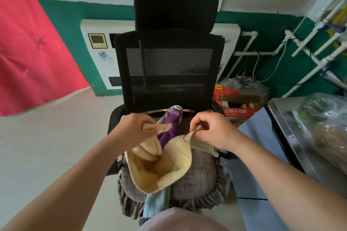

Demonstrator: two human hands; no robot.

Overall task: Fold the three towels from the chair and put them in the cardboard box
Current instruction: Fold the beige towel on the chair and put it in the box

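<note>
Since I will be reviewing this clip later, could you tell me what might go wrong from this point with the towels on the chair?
The cream towel is held only by pinches at two corners, in the left hand and right hand, so a corner could slip. It sags onto the purple towel and could drag it along when lifted. The light blue towel already hangs over the front of the seat cushion and might slide to the floor.

The purple towel [170, 127] is partly covered by the cream towel [159, 167] in front of the chair [169, 65] back. The light blue towel [155, 202] shows only below the cream one. A bagged bundle [323, 127] right of the chair is blurred.
</note>
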